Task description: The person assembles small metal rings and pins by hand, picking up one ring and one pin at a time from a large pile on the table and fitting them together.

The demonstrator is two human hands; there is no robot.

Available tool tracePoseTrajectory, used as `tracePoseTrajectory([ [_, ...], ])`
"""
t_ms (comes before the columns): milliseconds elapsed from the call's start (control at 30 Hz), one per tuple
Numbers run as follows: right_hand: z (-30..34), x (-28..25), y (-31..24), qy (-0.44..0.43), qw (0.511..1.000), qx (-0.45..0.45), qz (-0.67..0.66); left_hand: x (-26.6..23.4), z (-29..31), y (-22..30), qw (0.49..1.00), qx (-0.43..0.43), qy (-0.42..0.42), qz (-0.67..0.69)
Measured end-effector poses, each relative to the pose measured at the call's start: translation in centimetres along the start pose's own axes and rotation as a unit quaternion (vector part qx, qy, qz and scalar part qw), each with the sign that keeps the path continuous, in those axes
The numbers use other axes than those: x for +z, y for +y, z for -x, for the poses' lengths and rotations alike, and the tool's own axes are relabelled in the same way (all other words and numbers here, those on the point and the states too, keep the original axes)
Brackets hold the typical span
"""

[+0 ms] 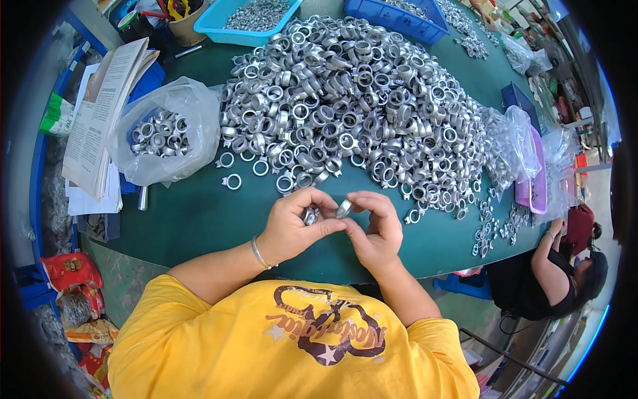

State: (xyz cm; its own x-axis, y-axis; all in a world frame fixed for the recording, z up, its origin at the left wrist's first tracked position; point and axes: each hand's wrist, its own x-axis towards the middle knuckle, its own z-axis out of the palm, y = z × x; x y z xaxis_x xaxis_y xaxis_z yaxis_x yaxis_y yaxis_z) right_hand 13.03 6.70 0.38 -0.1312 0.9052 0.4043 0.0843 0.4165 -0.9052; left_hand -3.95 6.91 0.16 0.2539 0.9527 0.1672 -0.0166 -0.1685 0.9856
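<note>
Rings: one small metal ring (343,209) is pinched in the right hand (375,229), a narrow grip of thumb and forefinger, and another ring (310,215) is enclosed in the curled left hand (292,223). Both are held together above the near edge of the green tabletop (199,216). A large ring pile (352,100) is heaped just beyond. A bag (166,130) of rings is seen far left, beside an open book (106,106).

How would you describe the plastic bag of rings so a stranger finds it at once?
On the green table, look left of the big ring pile. The bag lies beside the open booklet. It alone is clear plastic, open, with rings inside.
</note>
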Motion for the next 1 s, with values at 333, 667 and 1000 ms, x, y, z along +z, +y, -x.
tracePoseTrajectory([
  [333,-1.2,0.5,-1.8,-0.059,0.978,-0.176,0.098,-0.4,-0.6,0.1,0.841,-0.293,-0.05,0.453],
  [667,-4.7,1.0,3.0,-0.006,0.923,-0.026,0.384,-0.8,-0.5,0.1,0.884,-0.252,-0.009,0.394],
  [1000,-2.7,0.1,0.2,-0.034,0.961,-0.161,0.223,-0.4,-0.5,0.1,0.927,-0.233,0.037,0.292],
])
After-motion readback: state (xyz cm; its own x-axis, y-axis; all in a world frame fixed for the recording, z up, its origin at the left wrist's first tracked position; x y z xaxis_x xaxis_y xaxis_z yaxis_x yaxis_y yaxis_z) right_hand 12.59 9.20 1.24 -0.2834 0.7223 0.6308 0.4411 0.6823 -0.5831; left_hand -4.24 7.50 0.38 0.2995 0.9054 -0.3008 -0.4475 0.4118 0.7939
